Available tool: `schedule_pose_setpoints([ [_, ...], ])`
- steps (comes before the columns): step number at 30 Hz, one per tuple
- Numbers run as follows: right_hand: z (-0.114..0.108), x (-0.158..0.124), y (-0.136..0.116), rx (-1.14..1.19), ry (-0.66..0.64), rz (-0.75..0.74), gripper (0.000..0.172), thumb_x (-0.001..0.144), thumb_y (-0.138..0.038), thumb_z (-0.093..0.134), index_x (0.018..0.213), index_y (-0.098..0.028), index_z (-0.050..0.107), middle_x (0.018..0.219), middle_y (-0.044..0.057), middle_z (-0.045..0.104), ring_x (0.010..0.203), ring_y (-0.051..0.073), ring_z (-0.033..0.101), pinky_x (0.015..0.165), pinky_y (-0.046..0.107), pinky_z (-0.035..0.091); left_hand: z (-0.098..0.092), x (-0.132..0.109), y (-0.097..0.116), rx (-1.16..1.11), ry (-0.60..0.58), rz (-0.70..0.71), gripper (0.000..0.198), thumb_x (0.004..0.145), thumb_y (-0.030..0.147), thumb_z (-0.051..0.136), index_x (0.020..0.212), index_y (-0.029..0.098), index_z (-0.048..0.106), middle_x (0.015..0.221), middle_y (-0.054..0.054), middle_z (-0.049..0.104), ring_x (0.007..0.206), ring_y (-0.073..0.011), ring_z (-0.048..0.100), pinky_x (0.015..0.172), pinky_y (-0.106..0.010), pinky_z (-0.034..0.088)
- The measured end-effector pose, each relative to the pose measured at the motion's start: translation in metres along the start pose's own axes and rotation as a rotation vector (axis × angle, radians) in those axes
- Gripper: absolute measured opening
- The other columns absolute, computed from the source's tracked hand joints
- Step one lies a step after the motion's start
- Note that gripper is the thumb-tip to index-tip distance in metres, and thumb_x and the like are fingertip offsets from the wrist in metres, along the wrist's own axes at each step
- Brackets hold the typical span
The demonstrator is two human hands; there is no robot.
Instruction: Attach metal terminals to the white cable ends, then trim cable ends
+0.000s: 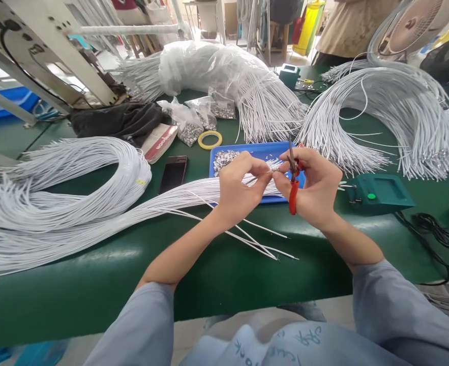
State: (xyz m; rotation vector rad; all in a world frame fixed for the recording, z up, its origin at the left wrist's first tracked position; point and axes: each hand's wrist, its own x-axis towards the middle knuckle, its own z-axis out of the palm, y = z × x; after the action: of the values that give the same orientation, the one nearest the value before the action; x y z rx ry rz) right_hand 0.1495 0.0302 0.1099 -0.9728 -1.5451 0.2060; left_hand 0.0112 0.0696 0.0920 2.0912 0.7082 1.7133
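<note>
My left hand point(239, 188) is closed over the blue tray point(260, 148), its thumb and forefinger pinching the end of a white wire. My right hand point(318, 185) has red-handled pliers point(293, 197) tucked in its fingers, jaws pointing up and away. Its thumb and fingertip meet the left fingertips at the wire end; any tiny part between them is too small to make out. A bundle of white wires point(182, 195) runs from the left under my left hand into the tray. Small metal terminals point(224, 160) are heaped at the tray's left end.
Coiled white wires point(121, 173) lie left, with more bundles point(392, 91) behind. A phone point(173, 174), yellow tape roll point(209, 140) and bags of metal parts point(189, 129) are beyond the left forearm. A green device point(380, 193) with a black cord point(433, 234) stands right.
</note>
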Motion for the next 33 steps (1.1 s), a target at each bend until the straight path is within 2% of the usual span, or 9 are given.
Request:
schedule_pose_setpoints([
  [4,-0.006,0.006,0.0,0.084,-0.028,0.115,0.015,0.078,-0.022,0.068,0.091,-0.026,0.062,0.072,-0.004,0.065,0.062,0.013,0.057,0.055,0.03,0.048,-0.002,0.001,-0.002,-0.011,-0.009,-0.02,0.016,0.085,0.025,0.071,0.073,0.017,0.064,0.068,0.002,0.065,0.061,-0.0083,0.057,0.058,-0.021,0.047],
  [7,-0.008,0.011,0.005,0.162,-0.003,0.124,0.018,0.08,-0.028,0.07,0.096,-0.025,0.062,0.085,-0.001,0.072,0.071,0.014,0.063,0.063,0.032,0.053,-0.003,0.001,-0.002,-0.033,-0.063,-0.093,0.017,0.088,0.029,0.068,0.075,0.017,0.066,0.072,0.0,0.069,0.065,-0.0094,0.061,0.061,-0.022,0.049],
  [9,-0.008,0.013,0.008,0.184,-0.033,0.134,0.02,0.081,-0.036,0.071,0.096,-0.026,0.06,0.092,0.0,0.074,0.077,0.015,0.066,0.07,0.034,0.057,-0.004,0.001,-0.002,-0.065,-0.095,-0.134,0.018,0.089,0.03,0.066,0.077,0.017,0.067,0.074,0.0,0.07,0.067,-0.0101,0.063,0.062,-0.022,0.05],
  [12,-0.006,0.014,0.01,0.218,-0.098,0.184,0.023,0.081,-0.043,0.071,0.094,-0.028,0.059,0.089,-0.001,0.073,0.078,0.015,0.068,0.076,0.035,0.058,-0.004,0.001,-0.002,-0.101,-0.123,-0.158,0.018,0.09,0.029,0.064,0.077,0.017,0.067,0.073,0.0,0.069,0.067,-0.0105,0.063,0.062,-0.022,0.05],
  [19,-0.005,0.016,0.006,0.223,-0.103,0.261,0.028,0.073,-0.042,0.077,0.09,-0.027,0.06,0.072,-0.003,0.065,0.064,0.014,0.063,0.06,0.031,0.054,-0.004,0.001,-0.001,-0.093,-0.124,-0.188,0.021,0.09,0.032,0.064,0.075,0.016,0.065,0.071,-0.001,0.068,0.065,-0.0102,0.061,0.059,-0.021,0.049],
  [22,-0.006,0.016,0.005,0.206,-0.108,0.273,0.03,0.072,-0.043,0.078,0.09,-0.027,0.061,0.07,-0.003,0.063,0.062,0.013,0.06,0.057,0.03,0.05,-0.004,0.001,-0.001,-0.047,-0.085,-0.154,0.021,0.088,0.032,0.066,0.074,0.016,0.064,0.07,-0.001,0.068,0.063,-0.0096,0.059,0.059,-0.022,0.048],
  [26,-0.004,0.016,0.008,0.258,-0.11,0.279,0.03,0.07,-0.04,0.079,0.091,-0.026,0.061,0.069,-0.004,0.063,0.062,0.012,0.06,0.058,0.03,0.05,-0.004,0.001,-0.002,0.078,-0.026,-0.037,0.016,0.086,0.025,0.067,0.073,0.017,0.063,0.067,0.001,0.066,0.061,-0.0092,0.056,0.059,-0.022,0.046],
  [33,-0.002,0.031,0.041,0.317,-0.152,0.394,0.031,0.065,-0.031,0.078,0.091,-0.024,0.062,0.067,-0.006,0.062,0.065,0.012,0.062,0.063,0.029,0.052,-0.006,0.004,-0.003,0.191,-0.024,-0.019,0.012,0.081,0.017,0.068,0.071,0.017,0.063,0.065,0.002,0.064,0.06,-0.0097,0.053,0.06,-0.023,0.043],
])
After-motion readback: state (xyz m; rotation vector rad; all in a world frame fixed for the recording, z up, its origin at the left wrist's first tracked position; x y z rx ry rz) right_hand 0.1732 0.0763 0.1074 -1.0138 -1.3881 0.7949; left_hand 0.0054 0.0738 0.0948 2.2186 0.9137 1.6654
